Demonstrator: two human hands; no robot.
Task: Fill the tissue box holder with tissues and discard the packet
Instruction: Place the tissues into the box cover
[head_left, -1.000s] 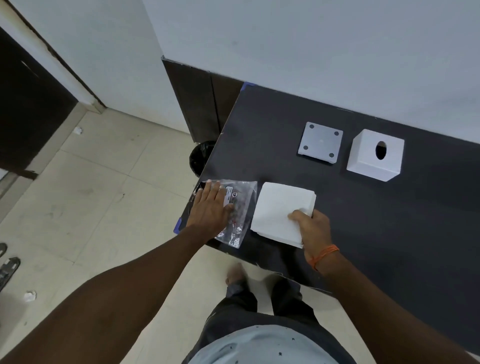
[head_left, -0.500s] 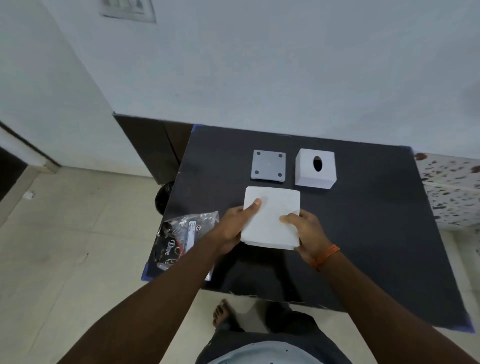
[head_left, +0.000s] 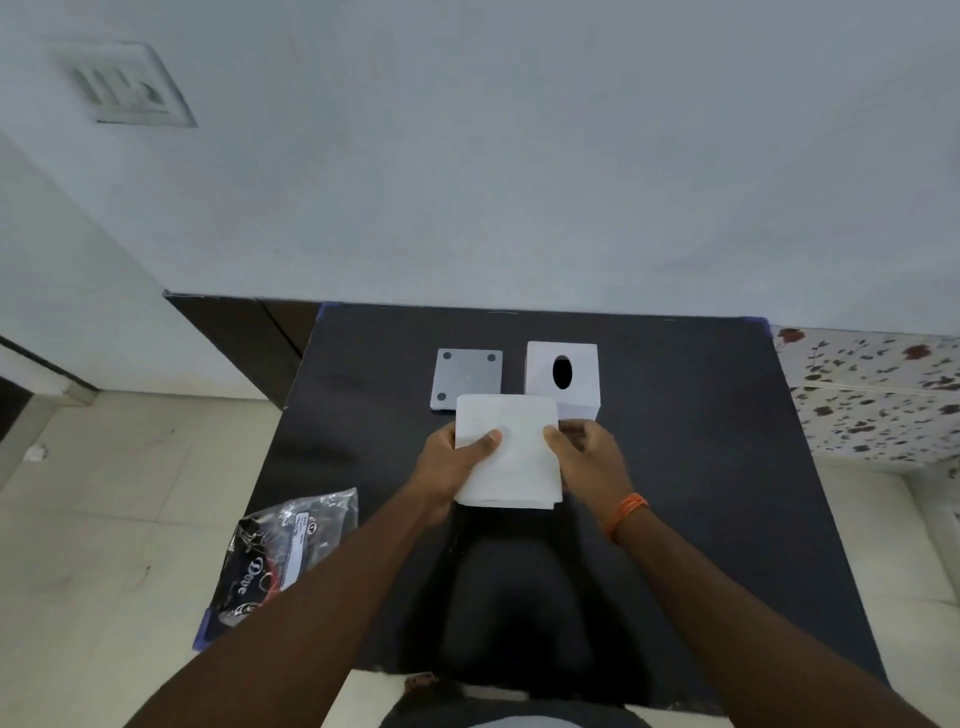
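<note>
A thick square stack of white folded tissues (head_left: 506, 457) is held above the matte black surface (head_left: 701, 467), clamped between both hands: left hand (head_left: 457, 462) w/ thumb laid over the top face, right hand (head_left: 589, 460) pressing the opposite edge. Each grip is closed on the stack; fingers underneath can't be seen.

The white cube tissue box holder w/ oval slot (head_left: 563, 379) stands just beyond the stack, its near edge partly hidden by it. The grey square base plate w/ dark corner pads (head_left: 467, 379) lies beside the holder, apart from it, so the holder is judged open underneath. The crinkled clear plastic packet w/ dark print (head_left: 291, 551) lies at the surface's near-left corner, overhanging the edge, not yet discarded.

Step in hand, approx.: squaring the stack before loading. Edges should be kept flush and pressure even, so no sheets fan out. The holder would prob. need flipping, the stack seated, the top sheet fed thru the slot.

Room: pale wall behind, beige tiled floor (head_left: 104, 493), floral-patterned top (head_left: 872, 395) at right.
</note>
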